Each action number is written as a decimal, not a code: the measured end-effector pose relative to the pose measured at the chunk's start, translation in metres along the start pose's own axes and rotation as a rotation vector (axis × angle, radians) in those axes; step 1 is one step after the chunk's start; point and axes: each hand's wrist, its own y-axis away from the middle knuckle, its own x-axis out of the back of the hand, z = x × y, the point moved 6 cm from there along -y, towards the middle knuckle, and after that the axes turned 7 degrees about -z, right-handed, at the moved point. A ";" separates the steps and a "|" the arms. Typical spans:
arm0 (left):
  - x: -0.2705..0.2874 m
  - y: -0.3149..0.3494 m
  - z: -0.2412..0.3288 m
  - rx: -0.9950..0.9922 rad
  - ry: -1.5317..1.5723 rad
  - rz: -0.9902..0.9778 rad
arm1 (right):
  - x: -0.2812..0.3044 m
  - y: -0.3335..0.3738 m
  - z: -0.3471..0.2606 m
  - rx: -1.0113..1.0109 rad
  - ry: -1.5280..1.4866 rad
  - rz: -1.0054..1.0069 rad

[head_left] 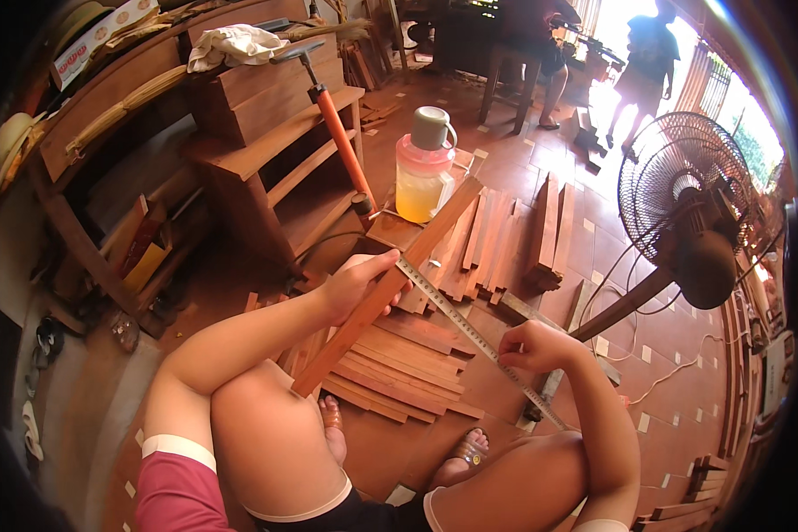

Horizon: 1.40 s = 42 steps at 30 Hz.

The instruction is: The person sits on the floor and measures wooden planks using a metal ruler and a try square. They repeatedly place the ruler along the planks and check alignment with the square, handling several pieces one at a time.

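Observation:
A reddish-brown wooden strip slants up from my left thigh to just beside the drink jug. My left hand grips it near the middle, with the thumb on top. Against the strip, by that thumb, lies one end of a long metal ruler, which runs down to the right toward my right knee. My right hand is closed on the ruler about two thirds along, its fingers bent over the edge. Below the strip, a layer of similar wooden strips lies on the floor between my feet.
A jug of yellow drink with a grey cup on its lid stands ahead. An orange hand pump leans by a wooden cabinet. More strips lie beyond. At right stands a fan with cables; two people are far back.

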 end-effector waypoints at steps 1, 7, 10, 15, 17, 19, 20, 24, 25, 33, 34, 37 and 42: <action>0.001 -0.001 0.002 0.022 -0.041 0.013 | 0.000 -0.002 0.003 0.007 0.010 0.001; -0.003 0.000 0.006 -0.006 -0.052 0.068 | 0.000 -0.004 0.002 -0.019 -0.022 -0.032; -0.002 0.000 0.005 0.015 -0.082 0.054 | 0.001 -0.004 0.001 -0.027 -0.013 -0.036; -0.005 -0.001 0.008 0.005 -0.072 0.078 | 0.000 -0.005 0.005 0.001 -0.020 -0.034; -0.005 -0.001 0.008 0.008 -0.061 0.080 | 0.000 -0.004 0.005 0.006 -0.021 -0.028; -0.004 -0.001 0.007 0.010 -0.048 0.078 | 0.000 -0.004 0.004 0.001 -0.024 -0.028; -0.005 -0.001 0.007 0.007 -0.043 0.079 | 0.001 -0.004 0.004 0.008 -0.026 -0.027; -0.003 -0.001 0.005 0.007 -0.037 0.077 | 0.001 -0.003 0.005 0.032 -0.018 -0.018; -0.001 -0.001 0.004 0.009 -0.039 0.075 | 0.001 -0.004 0.005 0.037 -0.012 -0.014; 0.001 -0.003 0.001 0.006 -0.035 0.060 | -0.001 -0.006 0.013 0.055 -0.028 0.000; 0.001 -0.004 0.001 0.013 -0.041 0.059 | -0.001 -0.003 0.014 0.044 -0.033 -0.001; -0.002 -0.001 0.004 0.015 -0.055 0.091 | -0.001 -0.004 0.012 0.030 -0.040 -0.013; -0.003 -0.002 0.004 0.020 -0.070 0.073 | 0.000 -0.003 0.011 0.015 -0.034 -0.008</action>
